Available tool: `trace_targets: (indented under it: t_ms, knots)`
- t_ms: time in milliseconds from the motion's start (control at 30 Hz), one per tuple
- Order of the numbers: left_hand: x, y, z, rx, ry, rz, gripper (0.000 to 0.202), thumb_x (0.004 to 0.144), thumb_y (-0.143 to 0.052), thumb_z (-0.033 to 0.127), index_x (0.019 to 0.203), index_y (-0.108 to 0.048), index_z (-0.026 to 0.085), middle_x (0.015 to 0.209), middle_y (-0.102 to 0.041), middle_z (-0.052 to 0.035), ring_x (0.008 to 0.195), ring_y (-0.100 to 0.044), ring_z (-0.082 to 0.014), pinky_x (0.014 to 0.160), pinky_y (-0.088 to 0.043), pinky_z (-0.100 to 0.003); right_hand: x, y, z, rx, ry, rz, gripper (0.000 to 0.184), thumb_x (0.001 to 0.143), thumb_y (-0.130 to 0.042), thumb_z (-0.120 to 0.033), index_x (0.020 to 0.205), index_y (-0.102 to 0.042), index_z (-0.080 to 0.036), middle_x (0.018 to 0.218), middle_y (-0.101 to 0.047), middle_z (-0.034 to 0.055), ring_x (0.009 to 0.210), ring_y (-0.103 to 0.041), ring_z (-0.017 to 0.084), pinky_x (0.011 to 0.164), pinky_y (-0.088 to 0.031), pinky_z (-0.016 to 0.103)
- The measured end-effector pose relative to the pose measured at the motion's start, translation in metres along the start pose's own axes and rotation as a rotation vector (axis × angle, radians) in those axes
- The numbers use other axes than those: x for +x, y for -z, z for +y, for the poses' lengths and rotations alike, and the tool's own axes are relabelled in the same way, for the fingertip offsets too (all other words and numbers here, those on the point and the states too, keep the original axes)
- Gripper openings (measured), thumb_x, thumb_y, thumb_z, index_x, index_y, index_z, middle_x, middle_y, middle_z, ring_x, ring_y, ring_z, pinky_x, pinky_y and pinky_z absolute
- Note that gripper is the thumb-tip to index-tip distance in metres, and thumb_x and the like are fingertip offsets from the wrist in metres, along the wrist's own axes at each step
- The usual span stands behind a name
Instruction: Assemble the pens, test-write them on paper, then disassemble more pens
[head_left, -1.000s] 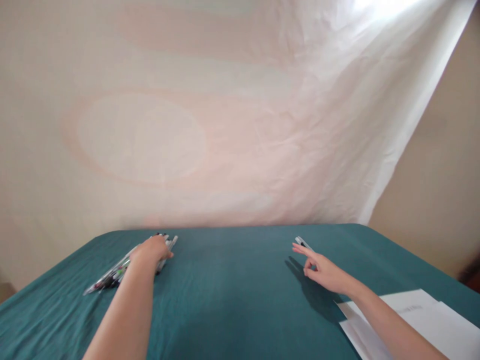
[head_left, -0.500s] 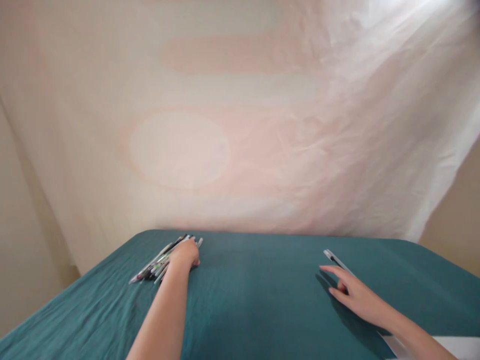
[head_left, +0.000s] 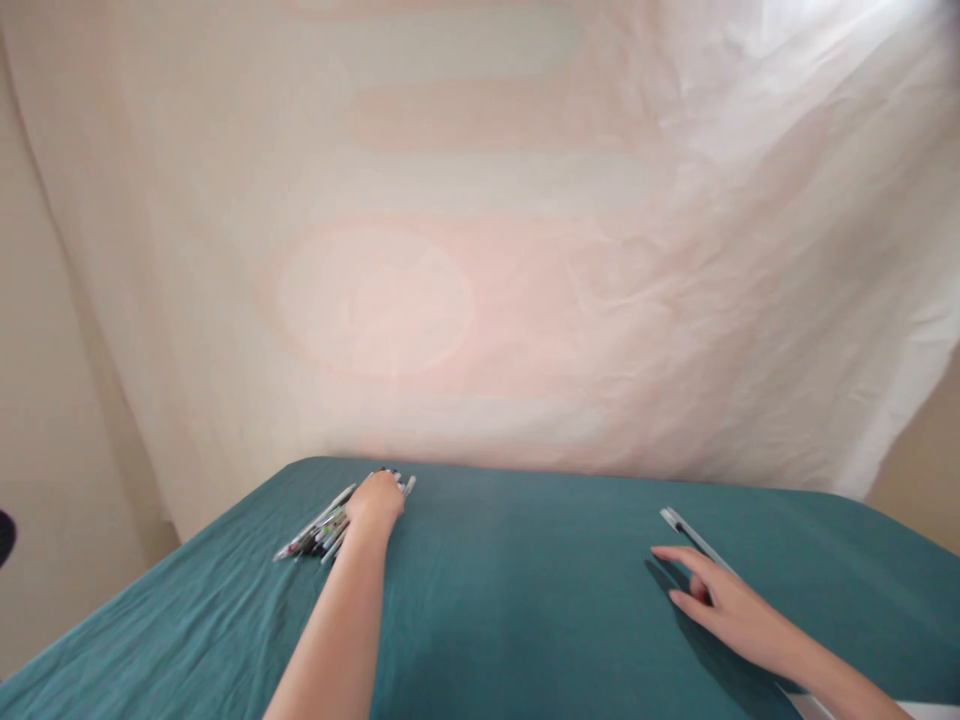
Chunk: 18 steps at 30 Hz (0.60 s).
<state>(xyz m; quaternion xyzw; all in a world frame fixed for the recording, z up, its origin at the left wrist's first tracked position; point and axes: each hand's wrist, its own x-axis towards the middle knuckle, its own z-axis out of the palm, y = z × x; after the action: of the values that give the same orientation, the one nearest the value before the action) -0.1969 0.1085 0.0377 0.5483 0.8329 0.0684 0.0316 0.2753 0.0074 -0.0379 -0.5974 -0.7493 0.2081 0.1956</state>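
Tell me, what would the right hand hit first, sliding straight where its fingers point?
Likely only bare teal cloth, then the white sheet. The pen lies nearly parallel beside the right hand, perhaps brushing it.

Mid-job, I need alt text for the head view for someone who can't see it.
The person's left hand rests on a bundle of pens on a teal-covered table; the right hand lies open next to a single pen farther right. A pale sheet hangs behind.

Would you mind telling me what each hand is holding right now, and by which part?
The left hand covers the far end of the pens; a grip cannot be told. The right hand lies open beside a single pen, holding nothing.
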Motion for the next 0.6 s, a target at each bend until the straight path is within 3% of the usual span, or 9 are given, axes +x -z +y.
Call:
trace_targets:
  t_ms: [333, 500, 600]
  knots:
    - [0.002, -0.008, -0.006, -0.03, 0.046, 0.018, 0.03, 0.071, -0.047, 0.018, 0.097, -0.061, 0.013, 0.097, -0.064, -0.019, 0.089, -0.06, -0.028, 0.068, -0.047, -0.036, 0.001, 0.001, -0.004, -0.01, -0.005, 0.006, 0.046, 0.076, -0.043, -0.031, 0.122, -0.041, -0.022, 0.068, -0.051, -0.0011, 0.06, -0.05, 0.014, 0.061, -0.04, 0.025]
    - [-0.001, 0.007, -0.002, -0.07, -0.015, 0.025, 0.024, 0.068, -0.051, 0.02, 0.087, -0.063, 0.013, 0.094, -0.064, -0.0187, 0.087, -0.061, -0.0286, 0.066, -0.046, -0.034, 0.001, 0.0, 0.0, 0.005, 0.007, 0.021, 0.046, 0.076, -0.044, -0.031, 0.121, -0.042, -0.022, 0.068, -0.053, -0.0006, 0.059, -0.05, 0.014, 0.059, -0.04, 0.024]
    - [-0.006, 0.018, 0.011, -0.119, -0.116, 0.052, 0.019, 0.067, -0.054, 0.024, 0.082, -0.063, 0.016, 0.092, -0.065, -0.0147, 0.087, -0.06, -0.0266, 0.069, -0.044, -0.032, 0.002, 0.0, -0.003, 0.009, 0.012, 0.032, 0.045, 0.076, -0.044, -0.031, 0.12, -0.043, -0.022, 0.075, -0.057, 0.0012, 0.059, -0.051, 0.014, 0.059, -0.041, 0.025]
